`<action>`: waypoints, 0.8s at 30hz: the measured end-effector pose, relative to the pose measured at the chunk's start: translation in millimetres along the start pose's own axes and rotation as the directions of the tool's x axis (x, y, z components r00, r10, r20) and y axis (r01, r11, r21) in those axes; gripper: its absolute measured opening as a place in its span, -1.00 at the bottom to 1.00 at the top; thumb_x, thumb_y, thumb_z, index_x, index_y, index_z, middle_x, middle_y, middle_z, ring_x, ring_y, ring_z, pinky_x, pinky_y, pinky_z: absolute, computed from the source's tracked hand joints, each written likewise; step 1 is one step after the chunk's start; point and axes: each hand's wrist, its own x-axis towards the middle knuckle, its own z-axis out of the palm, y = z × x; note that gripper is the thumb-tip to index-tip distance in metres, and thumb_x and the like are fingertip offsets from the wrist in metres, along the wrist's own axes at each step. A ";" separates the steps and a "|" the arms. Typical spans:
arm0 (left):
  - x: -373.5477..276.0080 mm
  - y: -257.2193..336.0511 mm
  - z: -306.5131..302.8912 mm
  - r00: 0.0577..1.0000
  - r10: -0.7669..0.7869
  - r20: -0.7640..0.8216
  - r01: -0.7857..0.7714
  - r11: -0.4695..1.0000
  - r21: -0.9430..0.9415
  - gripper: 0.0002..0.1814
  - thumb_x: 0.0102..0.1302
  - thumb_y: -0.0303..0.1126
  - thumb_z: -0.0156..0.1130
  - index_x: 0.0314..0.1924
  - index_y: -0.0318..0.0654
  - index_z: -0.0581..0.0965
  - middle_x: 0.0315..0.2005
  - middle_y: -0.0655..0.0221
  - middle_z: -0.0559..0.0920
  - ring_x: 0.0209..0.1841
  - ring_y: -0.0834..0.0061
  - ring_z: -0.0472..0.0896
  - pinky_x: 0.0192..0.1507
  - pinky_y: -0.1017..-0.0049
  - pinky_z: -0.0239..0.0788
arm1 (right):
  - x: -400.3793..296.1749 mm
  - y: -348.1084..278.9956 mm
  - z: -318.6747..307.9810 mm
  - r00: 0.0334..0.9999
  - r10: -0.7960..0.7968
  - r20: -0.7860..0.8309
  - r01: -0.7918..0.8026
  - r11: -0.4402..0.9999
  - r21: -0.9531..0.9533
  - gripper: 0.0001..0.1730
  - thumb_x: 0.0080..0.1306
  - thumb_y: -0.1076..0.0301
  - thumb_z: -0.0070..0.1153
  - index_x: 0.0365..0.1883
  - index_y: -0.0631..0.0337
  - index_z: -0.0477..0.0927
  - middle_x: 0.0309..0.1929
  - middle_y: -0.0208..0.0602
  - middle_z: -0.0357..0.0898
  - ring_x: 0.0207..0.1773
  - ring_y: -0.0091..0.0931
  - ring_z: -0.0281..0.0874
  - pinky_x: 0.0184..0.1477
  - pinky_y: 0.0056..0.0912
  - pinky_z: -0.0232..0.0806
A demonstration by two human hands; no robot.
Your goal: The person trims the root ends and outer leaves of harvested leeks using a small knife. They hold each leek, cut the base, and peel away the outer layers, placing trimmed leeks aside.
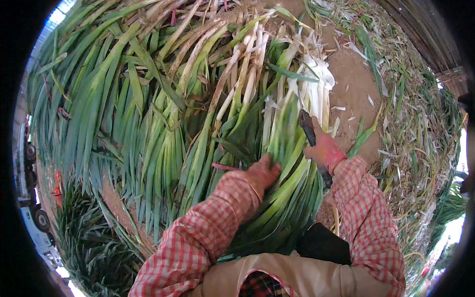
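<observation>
Long green onions with white stalks point(315, 89) lie in a bunch before me, their green leaves spreading towards my body. My right hand point(326, 148) grips the dark handle of a tool point(307, 126), whose thin metal end points up at the white stalks; its exact kind is unclear. My left hand point(262, 172) rests on the leaves at the left side of this bunch, fingers a little apart, and whether it grips any leaves is hard to tell. More green onions, with browner, soil-marked stalks point(226, 81), lie just left of it.
A broad heap of green onions point(96, 96) fills the left side. Bare brown soil point(352, 89) shows right of the bunch, with peeled scraps point(408, 122) piled beyond. A pink strip point(223, 166) lies near my left hand. A vehicle point(35, 219) stands at the far left edge.
</observation>
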 end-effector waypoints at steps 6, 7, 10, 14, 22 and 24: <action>0.6 12.9 41.9 0.977 0.210 0.047 -0.215 0.960 0.178 -0.35 0.30 -0.07 0.04 0.26 -0.31 0.19 -0.18 -0.11 0.56 -0.15 -0.09 0.56 -0.12 0.09 0.39 | 10.5 5.6 7.6 0.990 -0.135 0.036 0.138 0.984 -0.110 0.13 -0.13 0.36 0.19 0.44 0.13 -0.07 -0.28 0.15 0.55 -0.21 -0.11 0.56 -0.09 -0.23 0.38; -1.8 15.6 30.7 0.976 0.190 0.106 -0.207 0.961 0.182 -0.34 0.30 -0.07 0.05 0.27 -0.31 0.17 -0.17 -0.12 0.56 -0.15 -0.08 0.56 -0.11 0.11 0.39 | 17.9 13.9 4.2 0.987 -0.160 -0.002 0.159 0.986 -0.045 0.13 -0.13 0.36 0.20 0.44 0.13 -0.06 -0.28 0.15 0.56 -0.19 -0.10 0.56 -0.08 -0.22 0.38; 12.5 -45.5 -8.3 0.729 0.669 -0.148 -0.619 0.735 0.275 -0.42 0.17 -0.12 0.21 0.14 -0.27 0.38 -0.14 0.02 0.56 -0.13 0.01 0.54 -0.11 0.16 0.39 | 23.1 10.4 4.0 0.999 -0.049 0.018 0.052 0.988 -0.143 0.14 -0.12 0.36 0.20 0.45 0.12 -0.09 -0.27 0.13 0.56 -0.17 -0.10 0.56 -0.08 -0.21 0.37; 2.6 -94.4 -107.0 0.586 0.281 -0.760 -0.008 0.940 0.342 -0.30 0.04 -0.19 0.34 0.15 -0.35 0.35 -0.05 -0.04 0.52 -0.01 0.00 0.50 0.05 0.19 0.34 | 16.9 13.6 11.8 1.000 -0.002 -0.029 -0.002 0.989 -0.148 0.10 -0.07 0.37 0.15 0.45 0.12 -0.11 -0.25 0.14 0.56 -0.17 -0.10 0.56 -0.11 -0.22 0.37; -27.6 -86.7 -115.1 0.996 0.028 0.088 0.023 0.846 -0.533 -0.36 0.17 -0.18 0.33 0.20 -0.31 0.39 -0.03 0.12 0.59 0.05 0.27 0.54 0.13 0.36 0.31 | 12.4 12.7 10.8 1.000 0.018 -0.012 -0.019 0.991 -0.130 0.08 -0.01 0.33 0.16 0.45 0.19 -0.14 -0.10 0.15 0.54 -0.05 -0.07 0.53 0.03 -0.24 0.34; -25.3 -74.0 -127.4 0.996 0.080 0.038 -0.052 0.873 -0.485 -0.39 0.14 -0.20 0.37 0.15 -0.32 0.43 -0.10 0.20 0.62 -0.04 0.35 0.57 0.05 0.37 0.36 | 10.8 18.0 12.8 0.995 -0.085 -0.059 0.085 0.996 -0.002 0.12 -0.07 0.35 0.18 0.45 0.17 -0.14 -0.24 0.11 0.53 -0.19 -0.17 0.53 -0.12 -0.29 0.37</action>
